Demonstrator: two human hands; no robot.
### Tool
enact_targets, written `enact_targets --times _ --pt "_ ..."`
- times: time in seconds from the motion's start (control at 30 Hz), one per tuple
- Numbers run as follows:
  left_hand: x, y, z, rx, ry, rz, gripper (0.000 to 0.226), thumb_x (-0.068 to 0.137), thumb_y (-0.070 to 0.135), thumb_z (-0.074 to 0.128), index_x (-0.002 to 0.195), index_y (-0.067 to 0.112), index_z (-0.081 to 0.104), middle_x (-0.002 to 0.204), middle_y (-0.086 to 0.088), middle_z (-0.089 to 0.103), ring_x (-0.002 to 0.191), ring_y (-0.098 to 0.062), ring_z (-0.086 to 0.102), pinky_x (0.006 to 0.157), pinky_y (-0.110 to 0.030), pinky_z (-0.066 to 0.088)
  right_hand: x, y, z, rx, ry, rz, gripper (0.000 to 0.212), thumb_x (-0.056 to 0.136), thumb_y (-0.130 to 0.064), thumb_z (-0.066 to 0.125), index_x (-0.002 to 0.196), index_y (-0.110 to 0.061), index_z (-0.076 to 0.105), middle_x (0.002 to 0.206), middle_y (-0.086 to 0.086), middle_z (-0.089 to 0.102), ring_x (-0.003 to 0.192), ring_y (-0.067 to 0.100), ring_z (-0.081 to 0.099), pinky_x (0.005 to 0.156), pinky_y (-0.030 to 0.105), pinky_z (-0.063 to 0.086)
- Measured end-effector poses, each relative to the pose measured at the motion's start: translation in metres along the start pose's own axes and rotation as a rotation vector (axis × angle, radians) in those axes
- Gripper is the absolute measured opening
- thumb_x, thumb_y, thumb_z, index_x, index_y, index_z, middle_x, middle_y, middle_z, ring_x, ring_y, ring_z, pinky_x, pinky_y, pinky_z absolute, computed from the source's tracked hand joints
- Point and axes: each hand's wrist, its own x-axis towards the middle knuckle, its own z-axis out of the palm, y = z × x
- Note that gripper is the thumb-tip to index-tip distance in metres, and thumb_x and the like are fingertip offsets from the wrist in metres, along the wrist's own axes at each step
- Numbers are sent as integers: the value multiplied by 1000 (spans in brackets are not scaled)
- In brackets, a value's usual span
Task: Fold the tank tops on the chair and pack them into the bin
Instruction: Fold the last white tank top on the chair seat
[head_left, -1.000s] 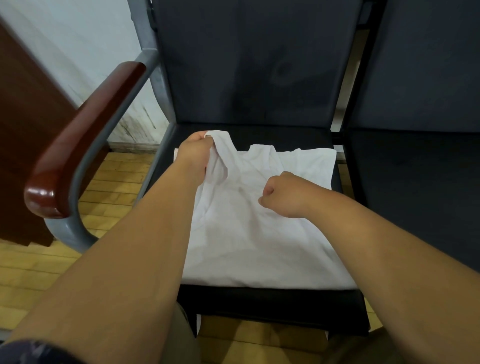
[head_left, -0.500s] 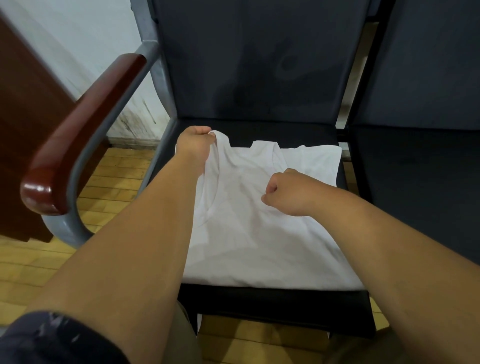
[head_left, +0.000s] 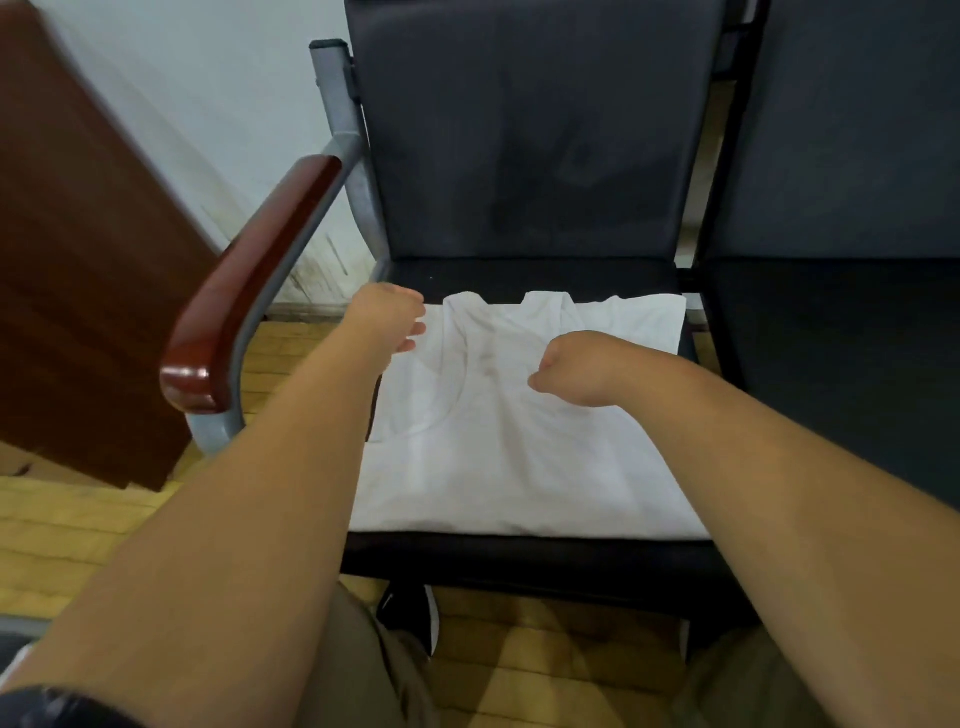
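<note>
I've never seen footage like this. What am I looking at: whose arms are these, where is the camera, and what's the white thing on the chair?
There is no machine: these are a person's two bare arms, filmed by one wide-angle camera worn on their head, looking forward and down, so the arms enter from the bottom. A white tank top lies spread flat on the dark seat of a chair with a wooden armrest. The left hand is at its far left corner, by a shoulder strap; the right hand rests with curled fingers near its middle. The picture is blurred, so whether either hand pinches the cloth cannot be told. A second chair stands to the right. No bin is in view.
</note>
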Motion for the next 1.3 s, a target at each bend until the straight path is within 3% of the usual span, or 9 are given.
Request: enact_targets --times 0.23,0.43,0.53,0.6,0.73,0.87,0.97,1.1,1.3 --pt "-58 -11 -51 354 -22 8 21 103 24 69 122 16 69 112 -3 74 97 -15 74 79 -31 65 -19 -42 3 84 85 -32 35 100 -48 53 115 -22 70 115 -2 67 100 21 61 83 36 44" --pt "-89 -46 -95 647 -224 -191 33 99 28 74 122 7 64 114 -6 75 100 -21 74 93 -43 62 -24 -85 16 187 204 -31 20 96 -22 52 93 -6 63 89 8 62 70 23 54 60 30 41" --pt "-98 -58 -100 769 -360 -273 52 98 32 78 136 4 58 126 -9 72 108 -23 72 100 -45 59 -14 -104 24 287 221 -31 24 98 -16 55 111 0 69 105 16 73 92 32 70 80 41 58" --pt "-100 -63 -100 789 -402 -251 55 96 35 80 136 5 58 128 -10 72 108 -23 73 97 -43 60 0 -118 31 325 196 -9 25 100 -19 61 116 -3 72 113 19 76 102 34 74 96 46 61" --pt "-95 -71 -98 859 -404 -150 41 92 40 84 105 6 63 106 -6 76 93 -20 77 71 -32 61 28 -135 37 118 117 -41 29 105 -24 57 118 -4 75 118 15 74 108 32 71 99 40 57" --pt "-93 -75 -94 863 -435 -115 36 92 41 84 94 8 68 86 -2 75 81 -18 74 88 -41 63 57 -154 29 -67 158 -124 33 107 -21 49 123 -6 73 125 13 70 115 33 64 101 39 53" --pt "-88 -74 -88 862 -451 -128 34 92 37 84 94 7 68 83 -2 75 78 -17 75 80 -36 62 79 -172 31 -133 170 -150 32 108 -16 44 122 -3 70 124 16 68 116 34 63 93 35 50" --pt "-78 -75 -82 925 -483 -149 30 95 33 81 96 7 68 95 -5 78 96 -19 78 93 -40 62 111 -184 46 -161 264 -150 33 104 -31 58 126 -8 65 115 11 65 108 33 63 82 36 47" --pt "-62 -86 -84 854 -457 -175 23 87 28 86 93 8 75 80 -4 80 75 -16 79 76 -34 65 134 -197 47 -203 224 -13 35 99 -39 69 121 -12 62 103 8 57 99 29 60 82 38 47"
